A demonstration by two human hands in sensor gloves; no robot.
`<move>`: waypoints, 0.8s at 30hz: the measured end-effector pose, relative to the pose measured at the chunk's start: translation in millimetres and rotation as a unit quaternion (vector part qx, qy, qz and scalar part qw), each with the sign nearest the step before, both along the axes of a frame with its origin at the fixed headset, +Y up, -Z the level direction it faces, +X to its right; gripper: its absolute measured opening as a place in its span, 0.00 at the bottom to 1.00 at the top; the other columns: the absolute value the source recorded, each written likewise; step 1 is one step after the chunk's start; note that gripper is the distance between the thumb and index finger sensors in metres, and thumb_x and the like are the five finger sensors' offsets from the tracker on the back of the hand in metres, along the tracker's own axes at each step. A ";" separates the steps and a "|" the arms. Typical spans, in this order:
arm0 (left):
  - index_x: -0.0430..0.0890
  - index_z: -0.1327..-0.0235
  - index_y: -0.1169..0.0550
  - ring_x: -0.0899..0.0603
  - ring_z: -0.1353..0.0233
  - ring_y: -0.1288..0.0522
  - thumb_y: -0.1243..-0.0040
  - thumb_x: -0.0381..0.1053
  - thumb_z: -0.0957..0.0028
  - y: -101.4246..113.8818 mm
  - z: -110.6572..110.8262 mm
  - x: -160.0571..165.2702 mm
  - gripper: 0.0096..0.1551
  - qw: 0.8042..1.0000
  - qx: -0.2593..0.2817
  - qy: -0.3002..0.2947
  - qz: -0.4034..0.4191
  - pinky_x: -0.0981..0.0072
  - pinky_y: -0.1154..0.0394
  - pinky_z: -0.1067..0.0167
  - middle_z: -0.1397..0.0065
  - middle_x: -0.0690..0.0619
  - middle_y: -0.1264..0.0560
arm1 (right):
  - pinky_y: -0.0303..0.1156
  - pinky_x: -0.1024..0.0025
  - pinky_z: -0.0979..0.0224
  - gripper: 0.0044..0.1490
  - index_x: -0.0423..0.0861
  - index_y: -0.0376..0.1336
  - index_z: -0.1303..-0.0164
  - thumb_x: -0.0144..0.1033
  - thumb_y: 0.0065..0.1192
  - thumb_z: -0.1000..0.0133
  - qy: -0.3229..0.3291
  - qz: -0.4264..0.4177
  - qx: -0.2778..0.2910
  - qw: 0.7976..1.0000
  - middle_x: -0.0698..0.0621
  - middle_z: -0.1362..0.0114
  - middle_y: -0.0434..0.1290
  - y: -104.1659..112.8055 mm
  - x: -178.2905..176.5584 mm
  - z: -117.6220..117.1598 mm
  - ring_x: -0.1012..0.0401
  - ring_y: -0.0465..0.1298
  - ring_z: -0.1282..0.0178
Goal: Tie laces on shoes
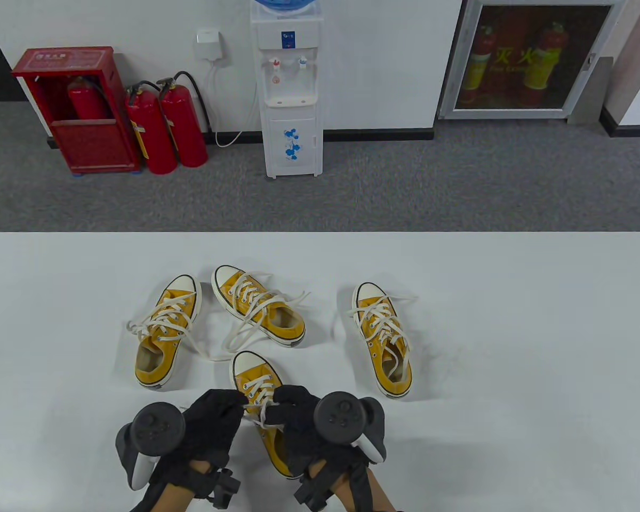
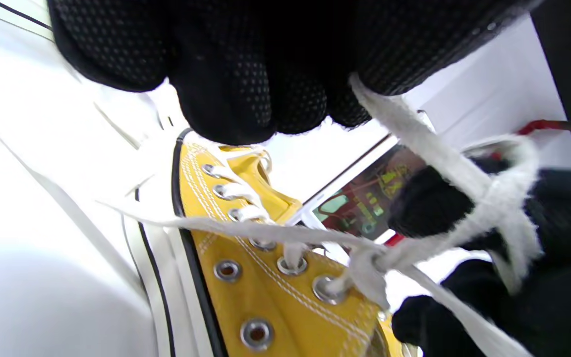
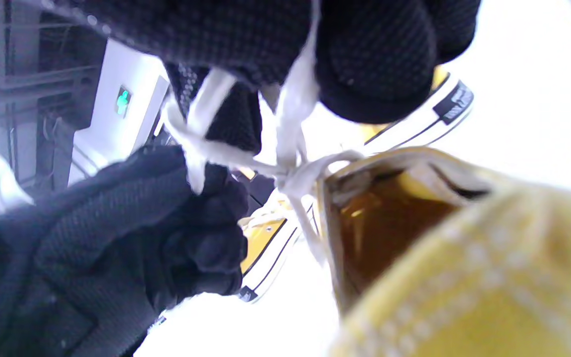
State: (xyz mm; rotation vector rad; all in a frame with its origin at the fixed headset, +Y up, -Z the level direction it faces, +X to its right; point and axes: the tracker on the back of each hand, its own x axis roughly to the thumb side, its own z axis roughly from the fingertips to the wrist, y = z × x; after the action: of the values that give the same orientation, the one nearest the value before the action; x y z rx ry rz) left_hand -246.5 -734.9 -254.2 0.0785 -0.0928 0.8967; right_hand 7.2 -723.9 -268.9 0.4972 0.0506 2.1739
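Observation:
A yellow canvas shoe (image 1: 256,384) with a white toe cap lies near the table's front edge, toe pointing away from me. My left hand (image 1: 213,421) and right hand (image 1: 298,416) sit over its tongue, each pinching a white lace (image 1: 261,410). In the left wrist view the lace (image 2: 414,144) runs from my left fingers to a crossing above the eyelets (image 2: 290,265), and the right hand's fingers (image 2: 553,213) hold a loop. In the right wrist view the lace strands (image 3: 290,124) meet at a knot above the shoe opening (image 3: 389,213).
Three more yellow shoes with loose laces lie further back: one at the left (image 1: 165,336), one in the middle (image 1: 258,306), one at the right (image 1: 384,338). The white table (image 1: 512,346) stretches out to either side. Beyond it stand fire extinguishers (image 1: 165,125) and a water dispenser (image 1: 290,85).

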 end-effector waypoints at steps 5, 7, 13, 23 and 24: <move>0.53 0.46 0.18 0.41 0.51 0.14 0.37 0.56 0.49 -0.9 -2.9 -8.1 0.20 0.999 -0.009 0.021 -0.024 0.38 0.24 0.43 0.39 0.50 0.18 | 0.64 0.43 0.29 0.26 0.46 0.78 0.45 0.22 0.64 0.53 -0.024 -0.061 -0.059 0.996 0.47 0.24 0.64 -5.6 15.9 -9.0 0.56 0.79 0.56; 0.53 0.46 0.18 0.41 0.51 0.14 0.37 0.56 0.49 -1.7 -4.0 -11.2 0.20 0.999 -0.016 0.027 -0.021 0.38 0.24 0.43 0.39 0.49 0.18 | 0.64 0.43 0.29 0.26 0.46 0.78 0.46 0.22 0.65 0.53 -0.037 -0.075 -0.065 0.994 0.48 0.24 0.64 -6.5 21.7 -10.7 0.56 0.79 0.56; 0.51 0.48 0.18 0.40 0.51 0.14 0.39 0.56 0.49 -5.4 -6.6 -21.0 0.19 0.999 -0.041 0.035 -0.003 0.37 0.24 0.43 0.38 0.47 0.19 | 0.67 0.44 0.32 0.27 0.47 0.77 0.45 0.22 0.66 0.55 -0.110 -0.115 -0.052 0.986 0.48 0.28 0.68 -4.0 39.5 -12.3 0.56 0.79 0.60; 0.50 0.49 0.19 0.39 0.50 0.15 0.41 0.56 0.48 -5.1 -6.5 -22.1 0.20 0.997 -0.053 0.043 -0.042 0.36 0.25 0.43 0.38 0.46 0.19 | 0.68 0.45 0.34 0.28 0.46 0.77 0.45 0.22 0.67 0.56 -0.154 -0.020 -0.033 0.987 0.48 0.29 0.69 -6.4 52.2 -17.1 0.57 0.80 0.61; 0.50 0.49 0.19 0.39 0.50 0.15 0.41 0.56 0.48 -4.9 -6.6 -22.5 0.20 0.996 -0.051 0.046 -0.048 0.36 0.25 0.43 0.38 0.46 0.19 | 0.67 0.44 0.33 0.28 0.45 0.77 0.44 0.22 0.67 0.55 -0.162 -0.005 -0.030 0.986 0.47 0.29 0.69 -6.0 53.4 -17.6 0.56 0.80 0.60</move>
State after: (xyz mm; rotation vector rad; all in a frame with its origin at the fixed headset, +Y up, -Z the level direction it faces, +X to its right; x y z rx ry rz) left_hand -269.0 -739.8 -260.8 0.0193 0.0346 0.7991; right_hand 60.6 -729.9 -286.5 0.1055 -0.0645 2.2102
